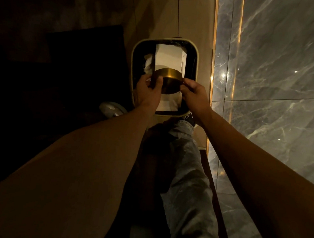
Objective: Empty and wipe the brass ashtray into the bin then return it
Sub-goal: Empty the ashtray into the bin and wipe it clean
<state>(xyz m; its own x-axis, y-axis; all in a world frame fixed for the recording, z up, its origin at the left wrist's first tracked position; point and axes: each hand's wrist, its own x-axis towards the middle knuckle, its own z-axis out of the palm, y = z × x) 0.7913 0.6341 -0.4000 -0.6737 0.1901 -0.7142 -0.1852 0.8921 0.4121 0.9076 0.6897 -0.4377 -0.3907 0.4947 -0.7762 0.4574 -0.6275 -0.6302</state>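
Observation:
The round brass ashtray (169, 80) is held tipped over the open bin (194, 52), its underside turned toward me. My left hand (148, 91) grips its left edge, with a bit of white tissue showing by the fingers. My right hand (193, 95) pinches its right edge. The bin is a rounded rectangle with a pale rim and dark liner. White paper and a white box lie inside it. The ashtray's inside is hidden.
A grey marble wall (277, 81) with a lit gold strip runs along the right. Beige floor tiles (194, 18) lie beyond the bin. Dark furniture (82, 60) stands at the left. My jeans leg (190, 168) and shoe are below the bin, with a pale slipper (111, 108) to their left.

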